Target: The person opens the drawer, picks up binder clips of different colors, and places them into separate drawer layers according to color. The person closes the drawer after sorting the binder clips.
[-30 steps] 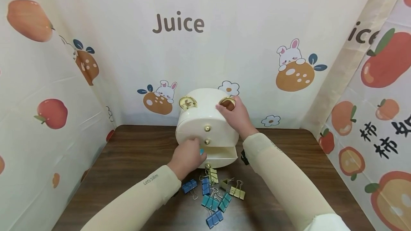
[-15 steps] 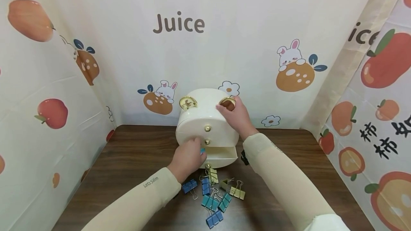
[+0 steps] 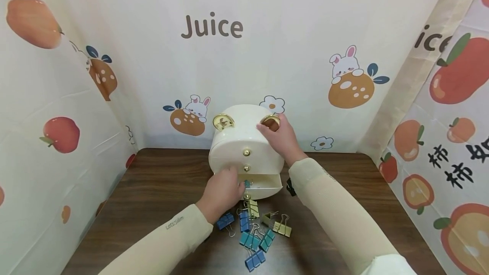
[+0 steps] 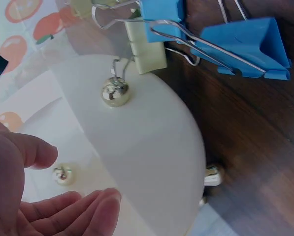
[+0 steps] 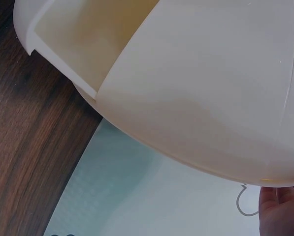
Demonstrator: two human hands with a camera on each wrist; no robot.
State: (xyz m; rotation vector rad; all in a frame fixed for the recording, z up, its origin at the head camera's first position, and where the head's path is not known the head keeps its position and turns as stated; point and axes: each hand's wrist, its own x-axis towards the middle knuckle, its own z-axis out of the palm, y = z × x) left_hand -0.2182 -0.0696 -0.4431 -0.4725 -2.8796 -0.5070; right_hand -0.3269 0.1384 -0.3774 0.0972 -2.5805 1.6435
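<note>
A white rounded box (image 3: 240, 133) with gold knobs and two gold-rimmed ears stands on the table. Its bottom drawer (image 3: 267, 193) is pulled out. Inside that drawer lies a small teal binder clip (image 3: 247, 184), partly seen past my left hand (image 3: 221, 193). That hand is over the drawer's left side; in the left wrist view its thumb (image 4: 41, 152) and fingers are apart with nothing between them. My right hand (image 3: 283, 140) pinches the right gold-rimmed ear (image 3: 270, 121), thumb in front; the right wrist view shows only some fingers at the box's edge.
Several blue, teal and olive-yellow binder clips lie before the drawer, among them a blue clip (image 3: 255, 261) and a yellow clip (image 3: 282, 228). A yellow clip (image 3: 252, 209) is close to the drawer's knob. A printed curtain (image 3: 244, 67) hangs behind the wooden table (image 3: 160, 181).
My left hand has let go of the teal clip, which now lies in the drawer, and has drawn back slightly to the left. My right hand has stayed on the ear.
</note>
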